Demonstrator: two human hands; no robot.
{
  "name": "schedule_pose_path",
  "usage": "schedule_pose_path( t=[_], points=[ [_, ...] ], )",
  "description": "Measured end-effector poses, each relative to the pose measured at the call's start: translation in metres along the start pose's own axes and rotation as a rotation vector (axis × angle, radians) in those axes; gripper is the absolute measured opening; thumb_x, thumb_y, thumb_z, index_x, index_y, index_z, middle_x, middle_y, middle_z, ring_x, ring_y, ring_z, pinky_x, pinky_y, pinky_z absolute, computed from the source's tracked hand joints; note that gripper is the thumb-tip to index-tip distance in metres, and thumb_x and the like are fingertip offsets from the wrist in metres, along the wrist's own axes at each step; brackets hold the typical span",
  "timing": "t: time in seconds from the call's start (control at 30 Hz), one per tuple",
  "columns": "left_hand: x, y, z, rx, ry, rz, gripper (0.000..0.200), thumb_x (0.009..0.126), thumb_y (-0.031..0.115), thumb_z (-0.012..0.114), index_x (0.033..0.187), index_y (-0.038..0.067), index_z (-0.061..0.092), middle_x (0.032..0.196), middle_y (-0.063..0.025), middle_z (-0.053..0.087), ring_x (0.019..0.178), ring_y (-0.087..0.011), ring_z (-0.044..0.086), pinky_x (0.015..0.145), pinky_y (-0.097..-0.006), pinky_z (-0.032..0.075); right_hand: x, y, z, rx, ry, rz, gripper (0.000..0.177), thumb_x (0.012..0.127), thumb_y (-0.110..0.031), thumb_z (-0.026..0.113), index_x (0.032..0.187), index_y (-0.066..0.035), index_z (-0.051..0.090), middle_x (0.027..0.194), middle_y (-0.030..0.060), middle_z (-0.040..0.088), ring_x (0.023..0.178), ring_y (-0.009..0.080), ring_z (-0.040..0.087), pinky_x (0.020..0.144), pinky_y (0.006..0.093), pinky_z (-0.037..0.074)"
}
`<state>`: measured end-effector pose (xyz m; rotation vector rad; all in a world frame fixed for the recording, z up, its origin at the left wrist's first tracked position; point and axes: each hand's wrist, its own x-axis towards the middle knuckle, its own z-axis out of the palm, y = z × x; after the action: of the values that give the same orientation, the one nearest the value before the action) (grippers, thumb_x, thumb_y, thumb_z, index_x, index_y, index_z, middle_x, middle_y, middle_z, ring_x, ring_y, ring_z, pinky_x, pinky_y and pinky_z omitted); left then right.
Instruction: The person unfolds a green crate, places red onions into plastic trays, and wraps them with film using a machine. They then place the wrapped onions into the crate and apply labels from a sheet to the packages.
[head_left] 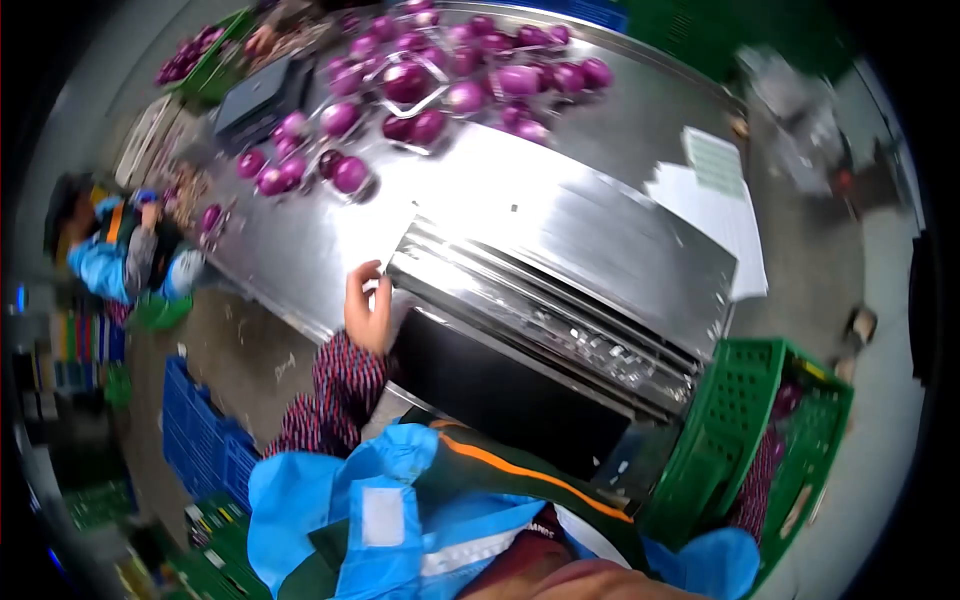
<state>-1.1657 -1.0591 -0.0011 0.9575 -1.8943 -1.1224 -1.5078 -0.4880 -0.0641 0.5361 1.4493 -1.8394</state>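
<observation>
While the left hand (368, 318) sits by the end of the long silver-and-black metal machine (490, 290), its grip is half open, fingers curled, nothing visibly held. Patterned right sleeve (756, 485) dips into green plastic crate (715, 430) with round purple onions (788, 400); right grip hidden, can't tell. More onions on shiny metal desk (270, 235). Likely firm, light, slick-skinned, bruisable; hold around the middle.

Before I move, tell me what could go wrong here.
The right sleeve reaches into the green crate, so the hidden hand might bruise the onions inside. The left hand is close to the metal machine's corner and could catch on it. The white sheets at the table's edge could slip off.
</observation>
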Motion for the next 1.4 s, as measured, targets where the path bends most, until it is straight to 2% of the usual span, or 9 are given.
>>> schedule_pose_path(
  t=[0.1, 0.2, 0.43, 0.67, 0.77, 0.83, 0.9, 1.07, 1.4],
  points=[
    [0.086, -0.121, -0.043, 0.252, 0.287, -0.185, 0.047, 0.070, 0.009, 0.058, 0.115, 0.002, 0.044, 0.108, -0.0175, 0.049, 0.093, -0.0235, 0.050, 0.077, -0.0321, 0.044, -0.057, -0.029, -0.001, -0.088, -0.079, 0.040, 0.053, 0.086, -0.041, 0.044, 0.125, -0.006, 0.038, 0.116, 0.0116, 0.049, 0.098, 0.0253, 0.052, 0.078, 0.0384, 0.045],
    [0.166, -0.224, -0.081, 0.527, 0.535, -0.310, 0.053, 0.068, 0.014, 0.053, 0.119, 0.003, 0.043, 0.112, -0.0212, 0.048, 0.098, -0.0316, 0.049, 0.085, -0.0372, 0.041, -0.116, -0.039, 0.041, -0.219, 0.520, -0.387, 0.038, 0.087, -0.031, 0.046, 0.115, -0.006, 0.048, 0.099, 0.0048, 0.057, 0.079, 0.0127, 0.055, 0.065, 0.0242, 0.045],
    [0.318, -0.254, -0.090, 0.518, -0.151, -0.448, 0.041, 0.073, 0.013, 0.051, 0.111, -0.001, 0.045, 0.097, -0.0197, 0.055, 0.095, -0.0313, 0.053, 0.082, -0.0381, 0.045, -0.154, 0.011, 0.166, -0.450, 0.579, -0.687, 0.022, 0.085, -0.018, 0.052, 0.100, -0.003, 0.056, 0.086, 0.0041, 0.059, 0.071, 0.0099, 0.054, 0.063, 0.0208, 0.045],
    [0.314, -0.342, -0.114, 0.187, -0.514, -0.467, 0.041, 0.069, 0.005, 0.059, 0.109, 0.003, 0.047, 0.087, -0.0169, 0.056, 0.088, -0.0259, 0.056, 0.074, -0.0360, 0.049, -0.123, 0.019, 0.357, -0.733, 0.205, -0.804, 0.017, 0.084, -0.011, 0.051, 0.096, 0.001, 0.056, 0.079, 0.0064, 0.060, 0.072, 0.0126, 0.056, 0.066, 0.0242, 0.046],
    [0.291, -0.460, -0.105, -0.125, -0.566, -0.120, 0.043, 0.068, 0.002, 0.063, 0.108, 0.005, 0.048, 0.083, -0.0157, 0.057, 0.085, -0.0236, 0.058, 0.070, -0.0351, 0.052, -0.106, 0.042, 0.434, -0.934, 0.042, -0.880, 0.015, 0.083, -0.010, 0.052, 0.091, 0.002, 0.057, 0.078, 0.0062, 0.061, 0.073, 0.0130, 0.057, 0.067, 0.0245, 0.045],
    [0.257, -0.252, -0.125, -0.668, 0.002, -1.133, 0.056, 0.069, -0.003, 0.058, 0.120, 0.009, 0.037, 0.088, -0.0178, 0.053, 0.086, -0.0269, 0.056, 0.070, -0.0420, 0.052, -0.101, 0.065, 0.483, -1.060, -0.080, -0.939, 0.014, 0.081, -0.010, 0.053, 0.088, 0.001, 0.058, 0.078, 0.0074, 0.061, 0.074, 0.0151, 0.059, 0.068, 0.0249, 0.045],
    [0.240, -0.240, -0.140, -0.906, -0.193, -1.210, 0.069, 0.069, -0.008, 0.042, 0.130, 0.013, 0.019, 0.102, -0.0197, 0.047, 0.089, -0.0312, 0.054, 0.078, -0.0479, 0.048, -0.099, 0.085, 0.526, -1.178, -0.218, -1.045, 0.014, 0.080, -0.011, 0.054, 0.088, -0.001, 0.059, 0.080, 0.0098, 0.062, 0.076, 0.0192, 0.060, 0.068, 0.0269, 0.046],
    [0.198, -0.195, -0.162, -1.032, -0.074, -1.015, 0.088, 0.052, -0.010, 0.032, 0.134, 0.018, 0.017, 0.114, -0.0218, 0.040, 0.101, -0.0367, 0.047, 0.085, -0.0518, 0.042, -0.101, 0.112, 0.593, -1.230, -0.557, -1.085, 0.015, 0.079, -0.014, 0.055, 0.089, -0.004, 0.061, 0.081, 0.0123, 0.061, 0.077, 0.0226, 0.059, 0.069, 0.0291, 0.045],
    [0.190, 0.008, -0.090, -1.011, -0.474, -0.581, 0.080, 0.064, -0.010, 0.038, 0.131, 0.027, 0.017, 0.118, -0.0180, 0.032, 0.101, -0.0339, 0.044, 0.082, -0.0523, 0.046, -0.049, 0.101, 0.624, -0.073, -0.556, -0.034, 0.050, 0.088, -0.037, 0.041, 0.124, -0.002, 0.033, 0.115, 0.0123, 0.044, 0.105, 0.0218, 0.045, 0.079, 0.0402, 0.044]
  ],
)
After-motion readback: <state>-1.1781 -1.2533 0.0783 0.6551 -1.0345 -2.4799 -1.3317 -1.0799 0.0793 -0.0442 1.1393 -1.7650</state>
